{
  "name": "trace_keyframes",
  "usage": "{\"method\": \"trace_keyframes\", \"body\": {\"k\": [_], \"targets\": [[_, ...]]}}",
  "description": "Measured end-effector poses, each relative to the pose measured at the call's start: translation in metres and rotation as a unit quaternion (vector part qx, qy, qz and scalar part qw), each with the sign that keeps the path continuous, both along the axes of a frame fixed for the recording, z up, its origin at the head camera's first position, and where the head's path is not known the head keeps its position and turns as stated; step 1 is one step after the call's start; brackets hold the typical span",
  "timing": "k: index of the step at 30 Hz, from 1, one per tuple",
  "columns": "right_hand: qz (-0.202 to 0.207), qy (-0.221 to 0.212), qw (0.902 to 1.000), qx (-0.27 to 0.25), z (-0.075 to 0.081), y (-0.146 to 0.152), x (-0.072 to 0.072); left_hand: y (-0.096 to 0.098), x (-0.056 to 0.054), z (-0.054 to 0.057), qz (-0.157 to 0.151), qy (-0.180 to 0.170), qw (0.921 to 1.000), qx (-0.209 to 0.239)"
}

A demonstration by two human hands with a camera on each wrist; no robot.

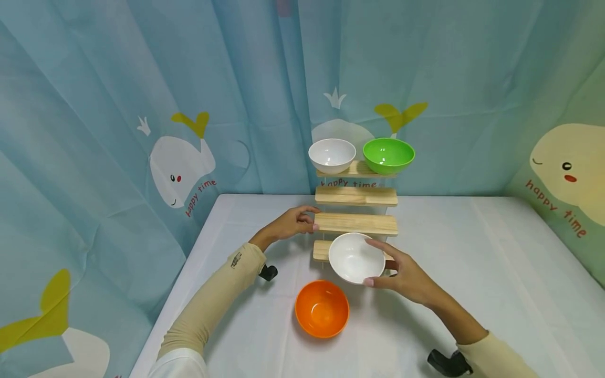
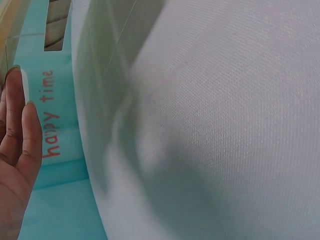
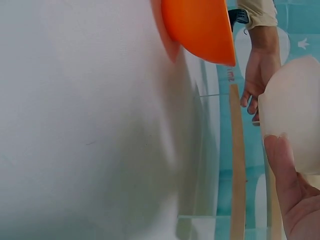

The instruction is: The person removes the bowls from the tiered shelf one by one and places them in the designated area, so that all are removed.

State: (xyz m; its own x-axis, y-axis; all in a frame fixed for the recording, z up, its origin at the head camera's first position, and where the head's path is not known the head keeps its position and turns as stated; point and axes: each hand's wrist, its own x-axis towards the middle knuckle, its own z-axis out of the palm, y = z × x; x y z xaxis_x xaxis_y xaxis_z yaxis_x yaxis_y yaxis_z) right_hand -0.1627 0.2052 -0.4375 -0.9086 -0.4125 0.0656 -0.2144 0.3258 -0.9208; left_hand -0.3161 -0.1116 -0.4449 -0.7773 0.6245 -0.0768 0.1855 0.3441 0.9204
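Note:
My right hand (image 1: 406, 273) grips a white bowl (image 1: 352, 257) by its right rim, thumb at the near side and fingers at the far side. The bowl is tilted and held in front of the lowest board (image 1: 321, 251) of a wooden tiered shelf (image 1: 356, 223). In the right wrist view, the thumb (image 3: 282, 170) presses against the white bowl (image 3: 292, 110). My left hand (image 1: 293, 223) holds the left end of the shelf's second board from the bottom, thumb in front and index finger behind. An orange bowl (image 1: 322, 310) stands on the table before the shelf.
On the top board sit a white bowl (image 1: 332, 156) at left and a green bowl (image 1: 388, 156) at right. Clear side panels carry the boards. A white cloth covers the table (image 1: 472, 262). Blue printed curtains (image 1: 264, 94) hang behind and at the sides.

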Motion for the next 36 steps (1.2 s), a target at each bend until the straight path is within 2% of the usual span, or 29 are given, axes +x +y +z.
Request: {"method": "trace_keyframes", "body": {"k": [9,21,36], "targets": [[-0.001,0.001,1.0000,-0.010,0.000,0.010,0.008,-0.001,-0.002,-0.001,-0.007,0.012,0.9999,-0.002],[0.022,-0.007,0.9996,-0.017,-0.004,0.024,0.017,0.000,-0.003,-0.001,0.003,-0.001,1.0000,-0.001],[0.038,0.007,0.9991,-0.019,-0.012,0.036,0.025,0.000,-0.001,0.002,0.006,-0.015,0.9999,0.000]]}}
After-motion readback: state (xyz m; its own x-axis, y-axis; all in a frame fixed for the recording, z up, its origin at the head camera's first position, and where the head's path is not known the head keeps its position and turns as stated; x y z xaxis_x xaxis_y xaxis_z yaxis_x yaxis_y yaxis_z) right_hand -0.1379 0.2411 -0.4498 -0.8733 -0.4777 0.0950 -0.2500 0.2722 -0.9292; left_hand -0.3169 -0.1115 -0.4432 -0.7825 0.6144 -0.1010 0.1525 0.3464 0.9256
